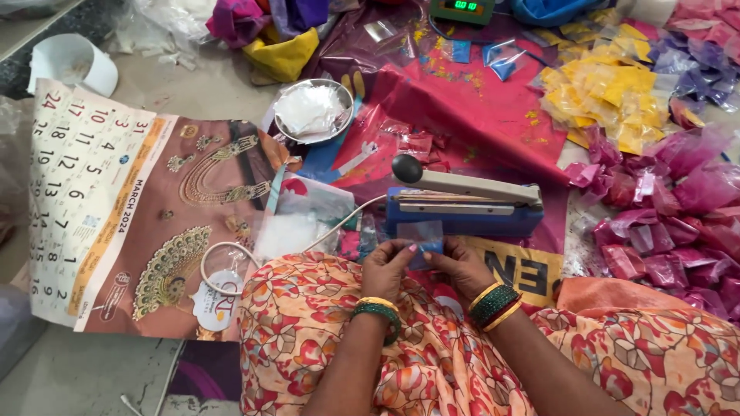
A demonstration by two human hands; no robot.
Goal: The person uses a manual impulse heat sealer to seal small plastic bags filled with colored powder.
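Observation:
A small clear plastic pouch (421,236) with blue powder in it is pinched between my left hand (385,266) and my right hand (460,264), over my lap. Both wrists wear green and gold bangles. Just beyond my fingers stands a blue heat sealer (462,208) with its grey arm and black knob raised. Its white cord (339,223) runs off to the left.
A steel bowl (312,112) of white powder sits behind the sealer. Heaps of pink packets (663,223) lie at the right, yellow packets (609,96) behind them. A wall calendar (116,208) is spread at the left, and a small scale (462,9) stands at the top.

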